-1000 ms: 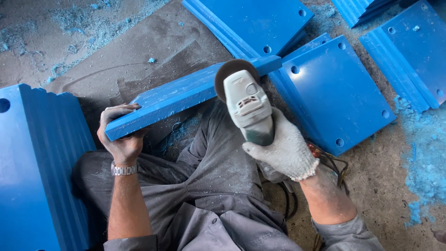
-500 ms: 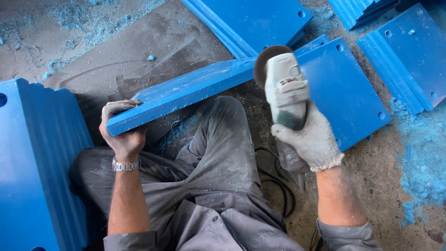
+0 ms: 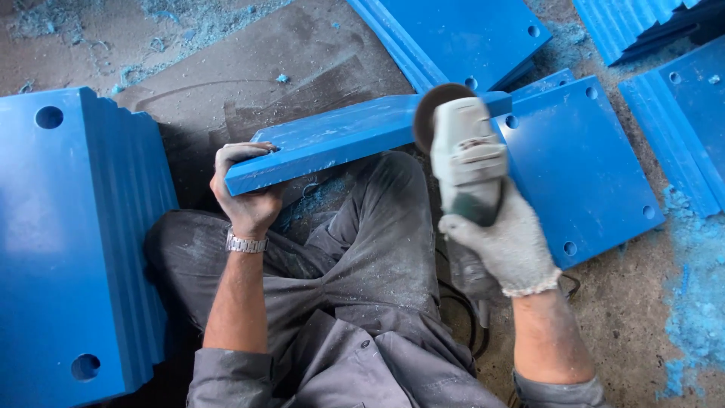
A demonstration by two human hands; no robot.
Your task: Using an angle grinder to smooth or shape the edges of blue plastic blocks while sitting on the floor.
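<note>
I sit on the floor with a blue plastic plate [image 3: 340,140] held on edge across my raised knee. My bare left hand [image 3: 243,193], with a metal watch on the wrist, grips the plate's left end. My gloved right hand [image 3: 507,243] holds a grey-white angle grinder [image 3: 467,159]. Its round disc [image 3: 432,112] touches the top edge of the plate near its right end.
A tall stack of blue plates [image 3: 72,242] stands at my left. More blue plates with corner holes [image 3: 581,162] lie on the floor ahead and at the right. Blue shavings [image 3: 695,302] cover the concrete at the right. A black cable [image 3: 457,302] runs beside my leg.
The grinder has slid along the plate's top edge, first toward its right end and then a little back. My left hand has kept its grip on the left end.
</note>
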